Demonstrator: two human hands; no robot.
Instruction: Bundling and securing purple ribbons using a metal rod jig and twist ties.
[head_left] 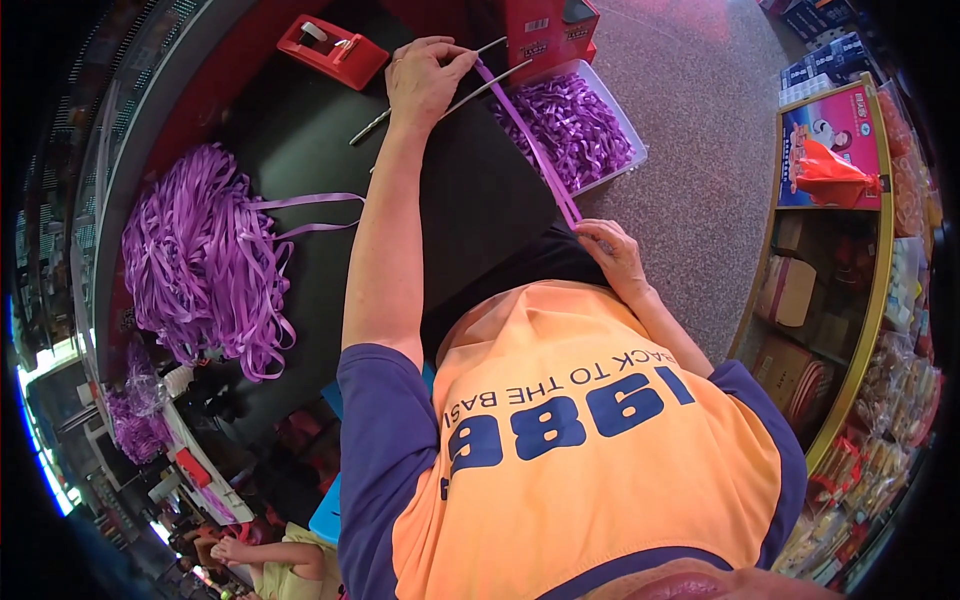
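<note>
Stretching purple ribbon [545,168] along right edge of worktop [480,180]; my left grip [428,78], right grip [615,255] pinch it, presumably for tautness.

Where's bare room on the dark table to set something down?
Free: the dark tabletop between the left forearm and stretched purple strands; also between the purple ribbon pile and red holder. Crowded: under the left hand, where metal rods lie near the red box.

Left arm [385,230] stretched forward, left hand [425,78] pinching, right arm [672,325] bent, right hand [614,258] pinching
</note>
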